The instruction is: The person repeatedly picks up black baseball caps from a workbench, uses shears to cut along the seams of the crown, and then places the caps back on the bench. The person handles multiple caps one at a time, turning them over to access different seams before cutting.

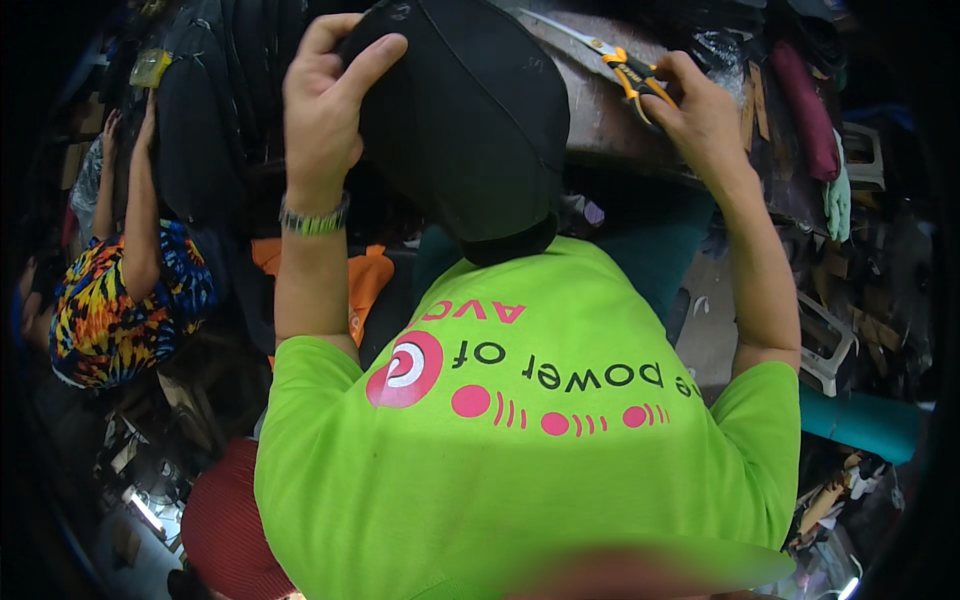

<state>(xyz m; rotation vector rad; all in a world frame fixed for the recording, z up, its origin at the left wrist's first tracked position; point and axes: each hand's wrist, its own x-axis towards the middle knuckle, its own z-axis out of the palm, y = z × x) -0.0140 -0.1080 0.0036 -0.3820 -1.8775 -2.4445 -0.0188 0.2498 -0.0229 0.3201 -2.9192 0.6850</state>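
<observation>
My left hand (325, 110) grips the edge of a large black padded fabric piece (465, 110), with the thumb lying on its face. A curved seam runs down this piece, and its lower end rests close against my green shirt. On the other side my right hand (705, 120) has its fingers in the handle loops of a pair of scissors (632, 75) with orange and black handles. The scissor blades point up and left over the worn table (600, 135), apart from the black piece. Part of my left fingers is hidden behind the fabric.
At the left a co-worker in a multicoloured shirt (130, 300) reaches up beside hanging black pieces (200, 120). A maroon cloth roll (805, 110) and a pale green glove (837, 205) lie at the right. Below is a teal roll (865, 425); orange fabric (370, 285) hangs near my left arm.
</observation>
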